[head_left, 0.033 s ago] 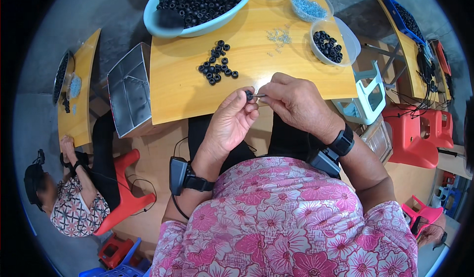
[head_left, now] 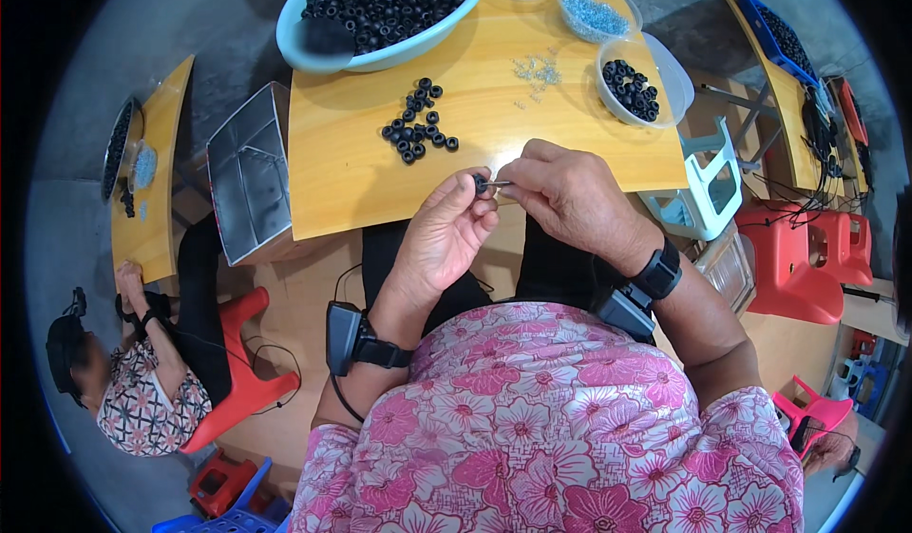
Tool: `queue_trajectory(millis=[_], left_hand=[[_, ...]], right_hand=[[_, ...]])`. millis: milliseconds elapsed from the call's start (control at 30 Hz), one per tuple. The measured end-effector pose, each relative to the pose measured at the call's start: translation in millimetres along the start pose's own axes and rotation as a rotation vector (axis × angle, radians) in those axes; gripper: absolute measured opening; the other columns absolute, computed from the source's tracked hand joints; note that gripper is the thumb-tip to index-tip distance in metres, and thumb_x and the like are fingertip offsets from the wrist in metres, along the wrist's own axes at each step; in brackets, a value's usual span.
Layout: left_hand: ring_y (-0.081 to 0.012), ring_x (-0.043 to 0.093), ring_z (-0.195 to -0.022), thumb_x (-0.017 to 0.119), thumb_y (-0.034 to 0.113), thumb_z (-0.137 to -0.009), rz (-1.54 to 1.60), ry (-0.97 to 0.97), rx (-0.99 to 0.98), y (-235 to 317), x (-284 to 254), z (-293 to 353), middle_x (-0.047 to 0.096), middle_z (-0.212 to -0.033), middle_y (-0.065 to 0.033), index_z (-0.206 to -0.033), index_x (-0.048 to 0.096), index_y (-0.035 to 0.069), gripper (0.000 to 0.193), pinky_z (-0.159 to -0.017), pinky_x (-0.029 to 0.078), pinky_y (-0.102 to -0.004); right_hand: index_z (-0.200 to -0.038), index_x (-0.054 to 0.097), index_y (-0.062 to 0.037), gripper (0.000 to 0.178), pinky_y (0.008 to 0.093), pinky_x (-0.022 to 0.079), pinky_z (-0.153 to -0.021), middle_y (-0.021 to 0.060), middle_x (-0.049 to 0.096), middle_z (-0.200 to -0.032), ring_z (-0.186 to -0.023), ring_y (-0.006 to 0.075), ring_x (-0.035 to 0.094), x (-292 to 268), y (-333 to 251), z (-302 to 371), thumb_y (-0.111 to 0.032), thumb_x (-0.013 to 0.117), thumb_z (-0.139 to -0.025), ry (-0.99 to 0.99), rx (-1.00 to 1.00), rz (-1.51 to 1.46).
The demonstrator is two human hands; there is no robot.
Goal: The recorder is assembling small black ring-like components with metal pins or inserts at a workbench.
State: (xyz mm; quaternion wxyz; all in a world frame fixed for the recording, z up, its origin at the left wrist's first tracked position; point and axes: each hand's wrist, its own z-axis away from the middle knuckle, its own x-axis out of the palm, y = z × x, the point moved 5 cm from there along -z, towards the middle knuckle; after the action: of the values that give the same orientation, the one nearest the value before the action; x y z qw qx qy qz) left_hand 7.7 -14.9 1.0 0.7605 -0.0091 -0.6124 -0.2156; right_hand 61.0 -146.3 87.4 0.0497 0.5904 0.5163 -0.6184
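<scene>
The left hand (head_left: pixel 443 234) is pinching a small, round black ring (head_left: pixel 479 183) between thumb and bent fingertips, its palm half open. Just to its right, the right hand (head_left: pixel 578 199) is gripping a thin, metallic rod (head_left: pixel 499 184) with fingers folded, the rod's tip meeting the ring. Beyond the left hand, matte black beads (head_left: pixel 415 134) are lying loosely on a smooth, wood-grained table (head_left: pixel 347 186). Beyond the right hand, a round, clear plastic bowl (head_left: pixel 616 112) is holding similar beads.

glare on tabletop (head_left: pixel 337 143), curved edges, black corners
</scene>
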Motion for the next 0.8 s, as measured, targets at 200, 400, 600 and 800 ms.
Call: queue_trajectory(millis=[200, 400, 600, 800], left_hand=[[-0.0086, 0.051, -0.077, 0.057, 0.021, -0.094, -0.117, 0.081, 0.018, 1, 0, -8, 0.054, -0.089, -0.0027, -0.106, 0.058, 0.001, 0.024, -0.073, 0.049, -0.0216], [-0.0084, 0.049, -0.076, 0.058, 0.019, -0.094, -0.102, 0.091, -0.009, 2, 0, -15, 0.055, -0.088, -0.0038, -0.102, 0.059, 0.0, 0.021, -0.072, 0.048, -0.0215], [-0.0134, 0.056, -0.083, 0.06, 0.013, -0.092, 0.016, 0.075, -0.04, 0, -7, -18, 0.062, -0.093, -0.0072, -0.099, 0.06, -0.002, 0.016, -0.07, 0.051, -0.0225], [-0.0129, 0.055, -0.083, 0.059, 0.013, -0.092, -0.035, 0.101, 0.002, 2, -8, -20, 0.06, -0.094, -0.0061, -0.1, 0.058, -0.001, 0.016, -0.072, 0.051, -0.0223]], right_hand=[[-0.087, 0.065, -0.0117, 0.008, 0.04, 0.047, -0.059, 0.0081, 0.056, -0.075, -0.07, 0.0305, 0.059, -4, 9, -8, -0.015, 0.062, -0.079, -0.01, -0.002, -0.035], [-0.088, 0.067, -0.0125, 0.01, 0.0398, 0.047, -0.06, 0.0081, 0.057, -0.076, -0.07, 0.03, 0.059, -3, 20, -14, -0.015, 0.062, -0.079, -0.082, -0.02, -0.009], [-0.087, 0.066, -0.0119, 0.009, 0.0401, 0.047, -0.06, 0.0078, 0.057, -0.075, -0.069, 0.0297, 0.06, -6, 22, -13, -0.016, 0.061, -0.08, -0.045, -0.044, -0.021], [-0.083, 0.064, -0.0106, 0.007, 0.0405, 0.047, -0.057, 0.0093, 0.056, -0.074, -0.066, 0.031, 0.06, -3, 16, -15, -0.015, 0.06, -0.08, -0.066, -0.057, 0.062]])
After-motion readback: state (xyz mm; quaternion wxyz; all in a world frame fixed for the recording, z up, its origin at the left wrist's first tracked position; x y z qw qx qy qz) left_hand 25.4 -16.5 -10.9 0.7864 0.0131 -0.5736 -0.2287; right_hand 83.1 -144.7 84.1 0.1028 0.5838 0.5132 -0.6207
